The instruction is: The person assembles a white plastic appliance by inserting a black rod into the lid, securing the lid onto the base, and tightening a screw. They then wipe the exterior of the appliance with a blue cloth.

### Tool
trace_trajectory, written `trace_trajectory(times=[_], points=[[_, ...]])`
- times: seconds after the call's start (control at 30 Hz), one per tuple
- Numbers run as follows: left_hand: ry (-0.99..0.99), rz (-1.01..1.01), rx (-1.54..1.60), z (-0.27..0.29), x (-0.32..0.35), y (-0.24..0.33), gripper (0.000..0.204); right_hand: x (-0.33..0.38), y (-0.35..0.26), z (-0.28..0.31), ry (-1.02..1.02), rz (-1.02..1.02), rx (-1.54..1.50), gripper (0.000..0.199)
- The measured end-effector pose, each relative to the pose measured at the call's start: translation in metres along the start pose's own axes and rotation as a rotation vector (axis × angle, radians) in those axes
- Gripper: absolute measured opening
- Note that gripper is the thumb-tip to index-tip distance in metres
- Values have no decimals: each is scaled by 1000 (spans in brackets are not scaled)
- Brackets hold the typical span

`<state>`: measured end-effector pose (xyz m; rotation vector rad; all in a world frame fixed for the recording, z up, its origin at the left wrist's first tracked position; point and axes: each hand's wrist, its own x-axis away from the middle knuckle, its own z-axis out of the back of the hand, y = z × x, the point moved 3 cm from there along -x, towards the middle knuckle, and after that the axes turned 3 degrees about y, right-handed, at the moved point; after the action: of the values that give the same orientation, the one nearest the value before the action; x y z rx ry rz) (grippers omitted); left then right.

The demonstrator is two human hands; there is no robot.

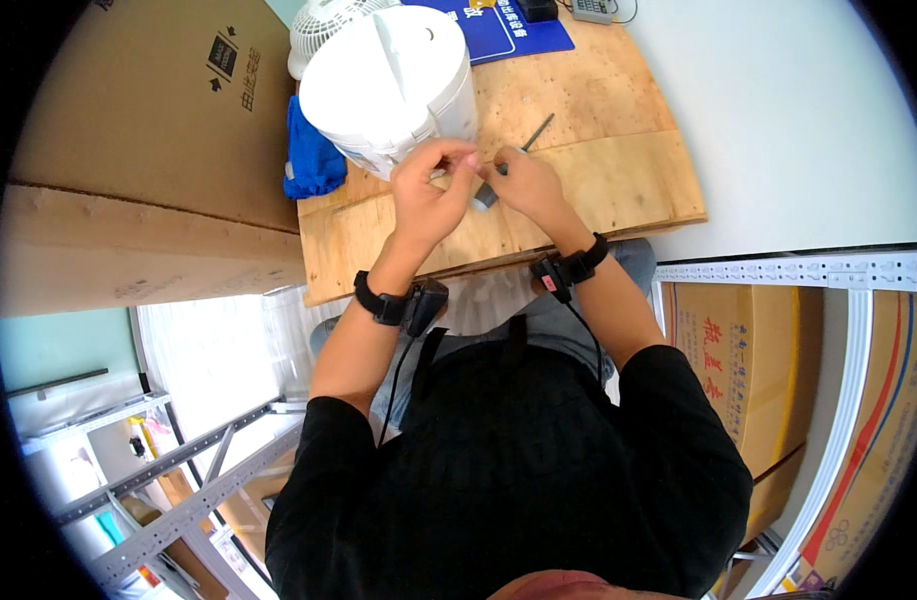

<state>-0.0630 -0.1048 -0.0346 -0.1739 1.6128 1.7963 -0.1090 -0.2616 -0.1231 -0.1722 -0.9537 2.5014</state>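
My left hand (pixel 431 196) is raised over the wooden table beside a white rice cooker (pixel 364 85), its thumb and index finger pinched together. Close to its fingertips, my right hand (pixel 531 186) is also closed in a pinch. Whatever is between the fingers of either hand is too small or hidden. A screwdriver-like tool with a grey handle (pixel 486 196) and a thin dark shaft (pixel 541 130) runs beneath or through my right fingers. I cannot tell if it is gripped or lies on the table. Both wrists carry black straps with small devices.
The wooden table (pixel 619 180) holds a blue cloth bundle (pixel 314 155) left of the cooker, a white fan (pixel 324 25) behind it, a blue printed sheet (pixel 534 38) and a grey keypad device (pixel 592 10). A big cardboard box (pixel 159 110) stands at left; a metal rack (pixel 779 271) holds boxes at right.
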Motion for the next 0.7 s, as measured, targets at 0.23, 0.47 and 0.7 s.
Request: trace_trajectory(times=[0.23,0.47,0.7], points=[[-220,292,-110,-57,-24,-28,26,5,35,53,114,-104,-145,50],[-314,515,-381,-132,-63,-101,50,17,91,78,203,-237,-744,37],[-179,557,-648,-152,-80,-145,42,33,85,82,47,-327,-973,41]])
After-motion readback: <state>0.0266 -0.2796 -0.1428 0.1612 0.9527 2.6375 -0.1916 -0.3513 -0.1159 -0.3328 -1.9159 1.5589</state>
